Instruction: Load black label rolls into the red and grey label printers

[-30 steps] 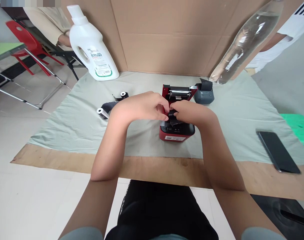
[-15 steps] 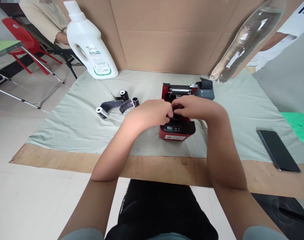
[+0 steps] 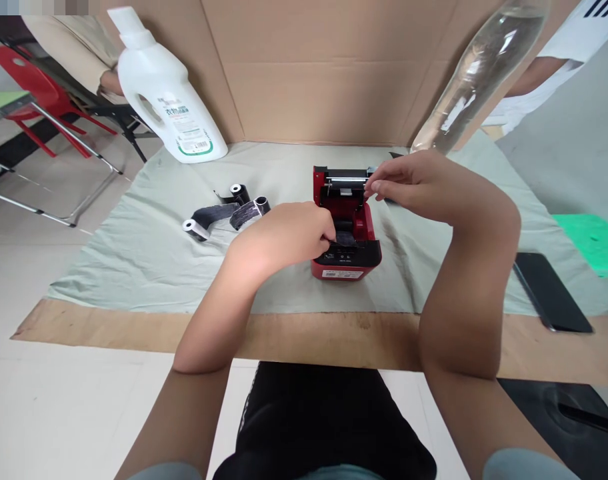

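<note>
A small red and black printer [image 3: 347, 272] stands on the cloth with its lid raised and dark film in its compartment. My left hand [image 3: 289, 233] is at the left side of the opening, its fingers closed on the edge of the dark film [image 3: 345, 238]. At the upper right of the printer, my right hand [image 3: 421, 185] touches the raised lid [image 3: 345, 183] with its fingertips, the fingers partly spread. Left of the printer lie several rolls with dark film [image 3: 214, 215] unwound between them.
A white detergent bottle [image 3: 167, 100] and a clear bottle [image 3: 479, 77] stand by the cardboard [image 3: 324, 73]. A dark device behind my right hand is mostly hidden. At right lie a phone [image 3: 553, 292] and a green item [image 3: 591, 243]. Two people are beyond the cardboard.
My right hand has moved out of the printer, up and right, to the lid's edge, uncovering the compartment. My left hand stays at the film. The view has shifted slightly.
</note>
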Motion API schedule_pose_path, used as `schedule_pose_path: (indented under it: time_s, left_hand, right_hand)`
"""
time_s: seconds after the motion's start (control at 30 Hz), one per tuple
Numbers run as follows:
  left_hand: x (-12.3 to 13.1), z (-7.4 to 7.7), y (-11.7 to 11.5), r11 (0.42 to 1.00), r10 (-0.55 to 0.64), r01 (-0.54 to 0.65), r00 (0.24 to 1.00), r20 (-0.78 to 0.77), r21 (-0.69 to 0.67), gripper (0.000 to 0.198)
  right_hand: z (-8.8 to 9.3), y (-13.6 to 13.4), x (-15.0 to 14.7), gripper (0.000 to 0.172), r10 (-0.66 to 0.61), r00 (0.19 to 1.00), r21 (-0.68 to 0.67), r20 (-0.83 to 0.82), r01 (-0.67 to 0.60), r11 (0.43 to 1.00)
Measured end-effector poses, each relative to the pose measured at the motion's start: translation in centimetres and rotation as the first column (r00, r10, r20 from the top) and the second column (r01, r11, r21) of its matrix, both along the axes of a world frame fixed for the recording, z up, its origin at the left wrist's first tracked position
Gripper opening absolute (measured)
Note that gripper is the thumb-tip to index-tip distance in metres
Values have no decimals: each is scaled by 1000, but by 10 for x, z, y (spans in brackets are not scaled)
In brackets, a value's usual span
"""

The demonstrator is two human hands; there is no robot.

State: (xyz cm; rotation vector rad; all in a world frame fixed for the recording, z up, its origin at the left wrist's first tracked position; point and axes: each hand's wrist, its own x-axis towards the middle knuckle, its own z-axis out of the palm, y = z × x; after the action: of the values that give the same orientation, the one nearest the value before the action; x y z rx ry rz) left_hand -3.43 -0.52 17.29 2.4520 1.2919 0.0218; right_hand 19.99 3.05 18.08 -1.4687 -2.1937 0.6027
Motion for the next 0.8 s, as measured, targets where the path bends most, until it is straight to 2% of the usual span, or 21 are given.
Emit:
schedule_pose_path:
  time_s: [0.17,0.37,0.6,0.8]
  left_hand:
    - [1,-1,2,999,-23,24,1000,-2,32,23]
    - [1,-3,10,989,0,-7,999,53,149,26]
    - [-4,2,7,995,-49,46,998,30,87,25]
    - [5,5,-2,991,-73,75,997,-21,108,32]
  right_hand:
    - [0,-2,-6,21,-26,999,56,-30,27,998]
    - [3,-3,-8,20,-41,993,122,-112,55,991]
    - [-3,3,-8,14,-68,969,167,-237,110,980]
    - [-9,13,-10,12,-123,971,253,-207,175,952]
